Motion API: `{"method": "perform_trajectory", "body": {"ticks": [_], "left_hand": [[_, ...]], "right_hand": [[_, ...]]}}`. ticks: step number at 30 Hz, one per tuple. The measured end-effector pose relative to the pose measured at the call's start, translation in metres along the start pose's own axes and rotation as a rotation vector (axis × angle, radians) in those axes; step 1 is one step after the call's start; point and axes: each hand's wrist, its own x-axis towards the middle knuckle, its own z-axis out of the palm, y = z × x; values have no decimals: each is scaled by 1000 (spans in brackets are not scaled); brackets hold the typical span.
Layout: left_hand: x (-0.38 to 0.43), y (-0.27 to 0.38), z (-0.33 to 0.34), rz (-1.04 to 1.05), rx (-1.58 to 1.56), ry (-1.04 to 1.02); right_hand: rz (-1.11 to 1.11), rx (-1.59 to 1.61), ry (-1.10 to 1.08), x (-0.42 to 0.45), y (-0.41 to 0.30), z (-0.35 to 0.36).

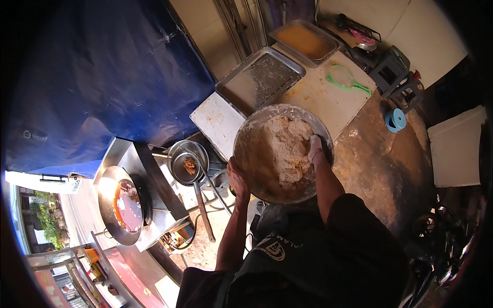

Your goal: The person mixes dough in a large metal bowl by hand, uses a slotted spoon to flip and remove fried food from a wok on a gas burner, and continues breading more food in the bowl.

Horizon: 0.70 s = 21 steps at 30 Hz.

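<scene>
A large round metal bowl (254,154) is in front of me, holding a heap of flour-coated pieces (290,148) bunched towards its right side. The heap's coating is pale and lumpy. Brown smears and flour cover the bowl's inner wall. My left hand (238,180) grips the bowl's near left rim. Inside the bowl on the right, my right hand (316,149), dusted with flour, touches the edge of the heap. Its fingertips are hidden, so I cannot tell whether they close on a piece.
Beyond the bowl, a white table (323,100) carries a floury metal tray (265,77), a pan of orange-brown liquid (306,40) and a green-handled strainer (342,77). Leftwards stand a wok of hot oil (127,206) on a stove and a strainer with fried bits (181,163).
</scene>
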Motion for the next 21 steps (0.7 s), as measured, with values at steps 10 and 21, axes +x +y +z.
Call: {"method": "perform_trajectory", "body": {"ticks": [10,21], "left_hand": [[-2,5,-4,-44,47,16],[2,18,4,-9,47,45]], "right_hand": [[64,-902,-452,-35,-11,90],[-436,-1578,-71,13,3,-49]]}}
